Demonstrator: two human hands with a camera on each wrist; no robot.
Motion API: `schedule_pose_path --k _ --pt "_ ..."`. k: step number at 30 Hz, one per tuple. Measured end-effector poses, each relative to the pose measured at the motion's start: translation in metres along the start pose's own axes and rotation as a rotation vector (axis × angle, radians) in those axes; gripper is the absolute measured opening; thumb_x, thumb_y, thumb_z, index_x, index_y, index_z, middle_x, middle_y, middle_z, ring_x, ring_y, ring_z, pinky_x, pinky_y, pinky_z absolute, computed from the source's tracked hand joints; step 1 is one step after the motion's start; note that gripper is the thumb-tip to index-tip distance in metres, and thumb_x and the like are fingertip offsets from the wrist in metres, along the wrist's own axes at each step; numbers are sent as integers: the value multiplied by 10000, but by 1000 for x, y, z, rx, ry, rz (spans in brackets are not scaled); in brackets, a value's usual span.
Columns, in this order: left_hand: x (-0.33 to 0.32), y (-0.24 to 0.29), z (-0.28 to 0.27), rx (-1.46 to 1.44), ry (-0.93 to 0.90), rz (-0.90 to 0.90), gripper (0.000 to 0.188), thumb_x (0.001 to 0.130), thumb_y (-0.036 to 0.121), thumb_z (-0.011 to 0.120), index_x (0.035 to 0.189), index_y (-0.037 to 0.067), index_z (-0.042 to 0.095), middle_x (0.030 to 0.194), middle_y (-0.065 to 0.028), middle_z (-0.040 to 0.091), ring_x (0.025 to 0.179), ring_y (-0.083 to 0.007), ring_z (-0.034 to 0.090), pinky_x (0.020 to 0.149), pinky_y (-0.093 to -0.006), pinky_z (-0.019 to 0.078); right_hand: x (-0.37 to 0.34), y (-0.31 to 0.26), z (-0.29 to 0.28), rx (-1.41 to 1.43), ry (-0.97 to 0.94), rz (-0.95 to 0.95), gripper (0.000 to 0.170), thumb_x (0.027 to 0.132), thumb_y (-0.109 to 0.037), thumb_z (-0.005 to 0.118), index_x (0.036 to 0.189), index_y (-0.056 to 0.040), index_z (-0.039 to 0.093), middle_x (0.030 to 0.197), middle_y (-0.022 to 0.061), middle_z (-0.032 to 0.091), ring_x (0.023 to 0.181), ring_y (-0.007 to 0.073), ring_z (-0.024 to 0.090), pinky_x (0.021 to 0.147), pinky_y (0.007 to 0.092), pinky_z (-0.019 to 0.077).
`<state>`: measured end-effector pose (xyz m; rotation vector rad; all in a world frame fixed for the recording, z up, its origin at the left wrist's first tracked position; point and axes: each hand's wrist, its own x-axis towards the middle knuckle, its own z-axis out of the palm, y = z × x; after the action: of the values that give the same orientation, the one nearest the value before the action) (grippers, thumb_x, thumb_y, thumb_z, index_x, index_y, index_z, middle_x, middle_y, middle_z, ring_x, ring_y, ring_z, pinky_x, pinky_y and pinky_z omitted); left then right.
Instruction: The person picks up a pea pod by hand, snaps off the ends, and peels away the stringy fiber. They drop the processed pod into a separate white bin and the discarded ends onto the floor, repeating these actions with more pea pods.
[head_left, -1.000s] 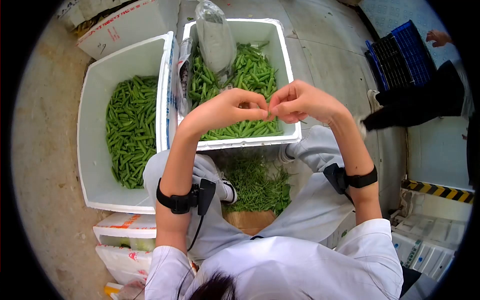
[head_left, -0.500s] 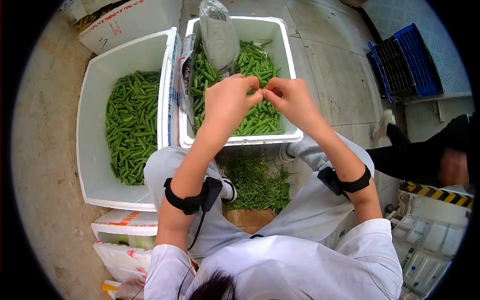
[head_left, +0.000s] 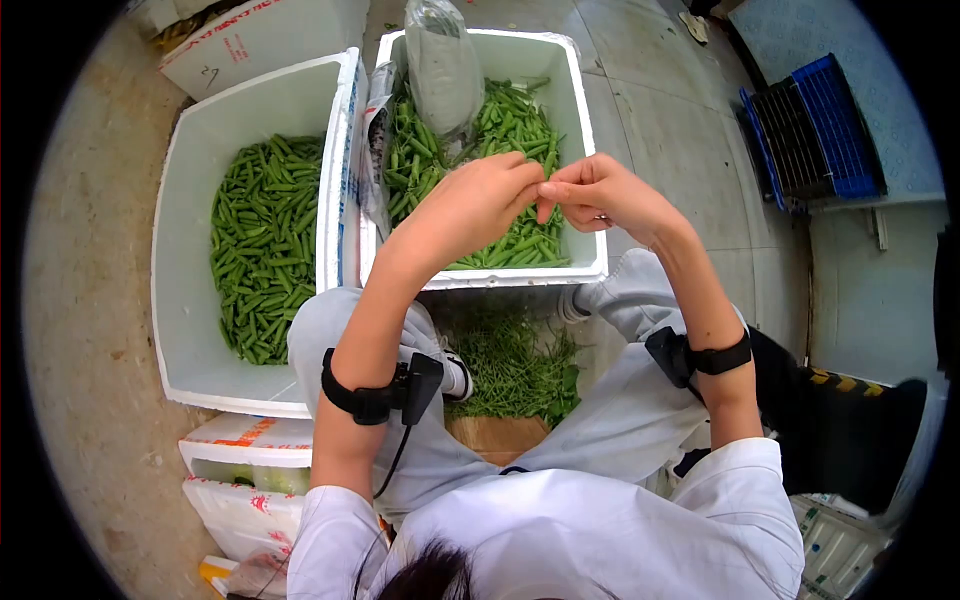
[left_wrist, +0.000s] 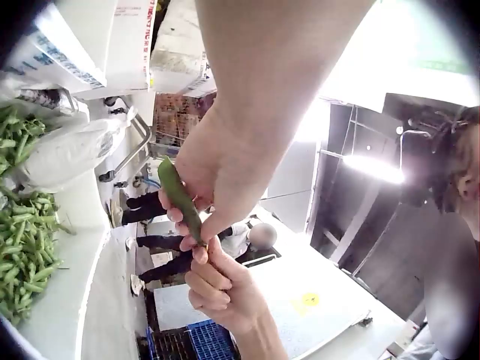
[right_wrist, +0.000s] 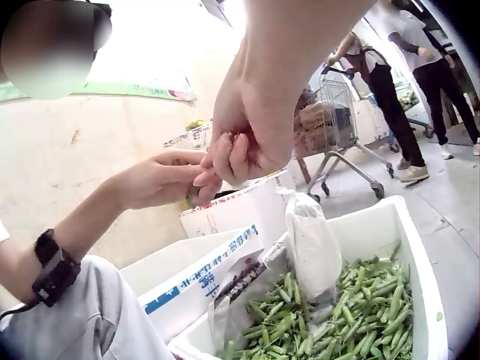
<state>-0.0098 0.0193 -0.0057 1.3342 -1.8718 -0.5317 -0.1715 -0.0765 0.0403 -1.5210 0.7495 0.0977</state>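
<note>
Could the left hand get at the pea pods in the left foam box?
Probably yes: the left hand holds one pod, but the left foam box stands open on that side, nothing over its pea pods.

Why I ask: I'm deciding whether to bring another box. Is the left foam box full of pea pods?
Only partly full. The pea pods lie in the left foam box with bare wall visible above them.
</note>
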Motion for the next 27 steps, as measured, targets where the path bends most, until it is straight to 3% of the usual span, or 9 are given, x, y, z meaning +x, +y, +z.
schedule_pose_path --k 4,7,9,16,19,21,23,25,27 --pt "2 5 0 -12 -55 33 146 867 148 481 878 5 510 746 -118 479 690 -262 508 620 -324 399 -2 6 -10 106 -173 9 308 873 -251 538 728 16 590 422 -70 254 367 43 217 372 228 150" --pt "8 17 -15 -413 -109 -100 147 881 149 471 844 10 499 713 -54 456 673 -160 481 611 -264 377 -9 3 -7 402 -293 -239 316 890 -230 498 701 11 574 406 -64 263 341 40 215 356 218 152" --pt "8 22 -17 -932 -72 -78 177 893 175 468 806 23 494 707 2 428 678 -94 437 622 -222 349 -10 1 -2 468 -327 -298 313 899 -220 474 710 11 568 404 -63 263 332 39 213 351 216 153" --pt "6 26 -2 -1511 -52 39 197 916 223 443 914 37 507 766 -7 484 710 -103 450 682 -244 359 -10 -6 16 767 -425 -612 296 927 -201 405 783 14 549 418 -65 240 333 38 203 351 215 159" --pt "9 23 -7 -1639 -10 102 206 920 234 439 933 41 510 777 -11 478 717 -115 445 688 -261 359 -16 -19 17 642 -368 -502 303 933 -210 395 769 3 537 445 -59 262 369 37 235 377 211 183" --pt "7 23 -15 -1574 29 20 216 920 236 442 921 38 528 762 0 485 709 -97 443 670 -240 355 -18 -22 17 527 -235 -490 300 932 -217 397 766 -6 530 461 -59 269 395 36 257 392 203 196" --pt "5 21 -22 -1126 133 -156 227 933 225 416 940 23 518 801 -15 498 715 -84 437 646 -220 348 -18 -22 17 413 -110 -466 297 931 -225 399 762 -15 523 477 -59 276 422 36 279 407 196 210" --pt "6 21 -24 -1085 118 -127 237 928 218 433 973 14 543 783 3 510 723 -70 444 643 -206 347 -16 -20 14 256 186 -481 292 919 -251 420 753 -27 507 502 -58 304 456 35 301 423 193 230" --pt "8 25 -24 -943 130 -203 217 924 203 440 946 19 554 741 25 495 696 -61 439 635 -195 345 -15 -20 10 288 226 -445 249 892 -242 480 743 -43 494 506 -53 322 468 40 327 435 196 248"
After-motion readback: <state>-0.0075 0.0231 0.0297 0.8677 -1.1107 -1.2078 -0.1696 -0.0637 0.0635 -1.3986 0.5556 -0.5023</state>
